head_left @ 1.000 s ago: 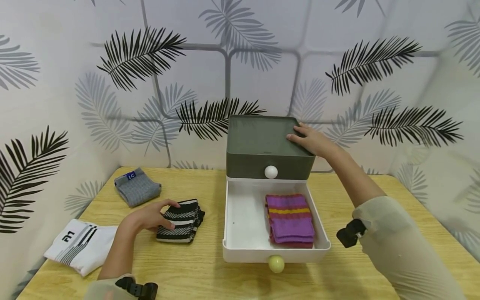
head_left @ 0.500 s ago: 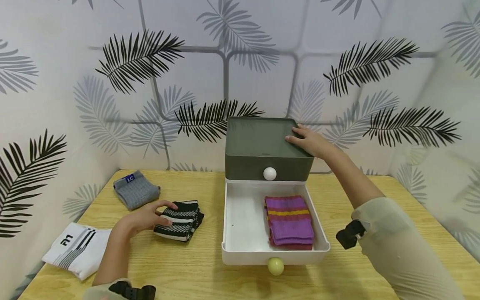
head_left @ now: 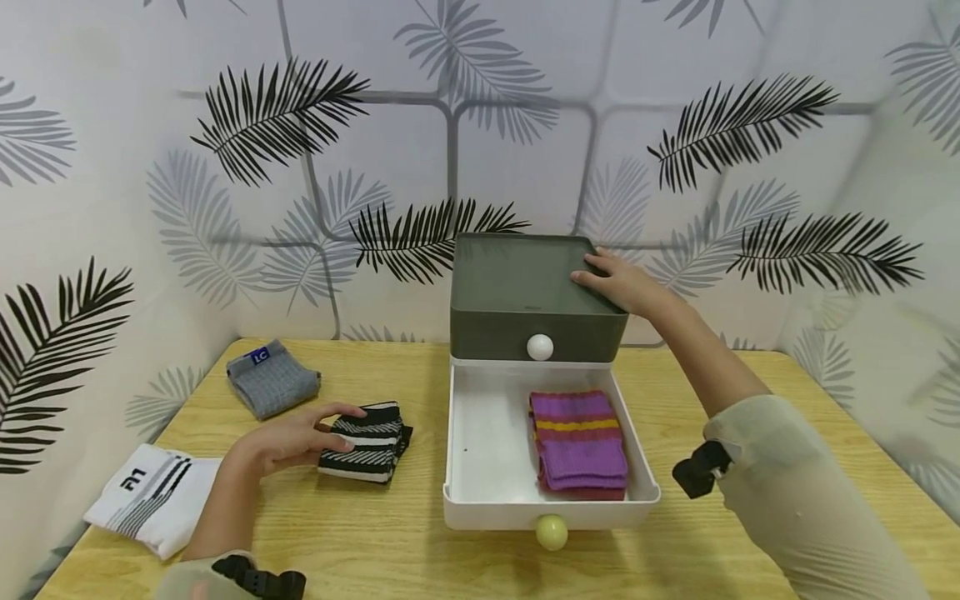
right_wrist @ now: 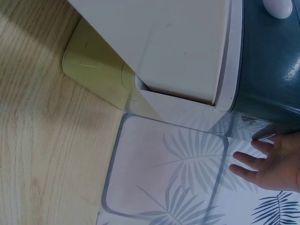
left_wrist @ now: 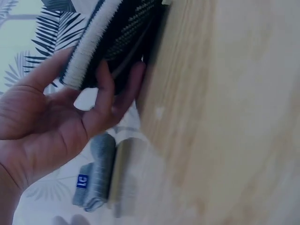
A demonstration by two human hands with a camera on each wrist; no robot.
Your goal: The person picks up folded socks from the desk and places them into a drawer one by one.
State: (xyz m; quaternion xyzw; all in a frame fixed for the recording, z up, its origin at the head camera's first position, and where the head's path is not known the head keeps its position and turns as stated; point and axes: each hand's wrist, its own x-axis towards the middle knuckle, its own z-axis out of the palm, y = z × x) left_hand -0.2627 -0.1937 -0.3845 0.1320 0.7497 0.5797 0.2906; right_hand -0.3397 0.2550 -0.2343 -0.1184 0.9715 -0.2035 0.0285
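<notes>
My left hand (head_left: 300,435) grips a folded pair of black-and-white striped socks (head_left: 371,442) by its left side, low over the table. In the left wrist view, the thumb lies on one face of the striped bundle (left_wrist: 115,42) and curled fingers on the other. With spread, fairly straight fingers, my right hand (head_left: 618,282) rests on the right edge of the dark green top of a small drawer box (head_left: 517,275). Its lower white drawer (head_left: 487,450) is pulled out. Folded purple socks (head_left: 581,442) with orange bands lie in the drawer's right half.
Folded grey socks (head_left: 273,379) with a blue label lie at the table's back left. White socks (head_left: 161,500) with black stripes are nearer, beside my left forearm. A yellow-green knob (head_left: 552,532) juts from the drawer front, and a white knob (head_left: 540,347) from the dark upper drawer.
Over the last half second, my left hand and the striped socks have shifted slightly right. My right hand has stayed on the box top, and the drawer has not moved.
</notes>
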